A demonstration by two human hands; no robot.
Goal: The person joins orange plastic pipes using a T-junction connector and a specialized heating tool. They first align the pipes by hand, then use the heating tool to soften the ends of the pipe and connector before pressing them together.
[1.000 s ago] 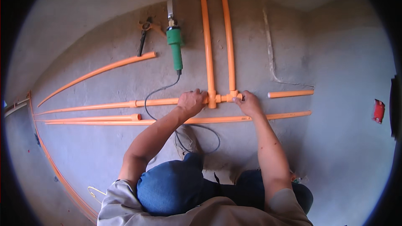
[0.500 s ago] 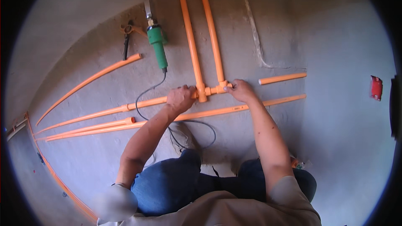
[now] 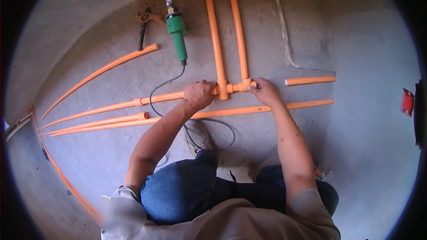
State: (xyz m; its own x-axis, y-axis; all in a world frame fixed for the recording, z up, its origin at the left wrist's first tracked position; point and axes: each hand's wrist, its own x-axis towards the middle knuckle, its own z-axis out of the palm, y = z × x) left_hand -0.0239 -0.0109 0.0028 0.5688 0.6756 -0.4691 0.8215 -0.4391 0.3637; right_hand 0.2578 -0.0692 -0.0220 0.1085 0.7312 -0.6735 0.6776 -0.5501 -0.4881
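Note:
My left hand [image 3: 199,94] is closed round the long orange pipe [image 3: 167,97], just left of a tee fitting [image 3: 223,90]. A second tee fitting [image 3: 245,84] sits a short way right, joined to the first by a short orange piece. The thumb and fingers of my right hand [image 3: 265,92] pinch the right end of that second tee. From the two tees, two orange pipes [image 3: 213,35] run away from me toward the far wall. My left palm hides part of the pipe it grips.
A green-handled pipe welding tool [image 3: 179,40] lies beyond my left hand, its grey cable [image 3: 153,102] looping over the pipes. An orange pipe cutter [image 3: 147,18] with a black handle is beside it. Loose orange pipes [image 3: 240,111] and a short length [image 3: 310,80] lie on the floor.
The whole view has shifted, so the scene sits a little further right and higher. Both hands keep their places on the pipe and tee, with no clear change of grip.

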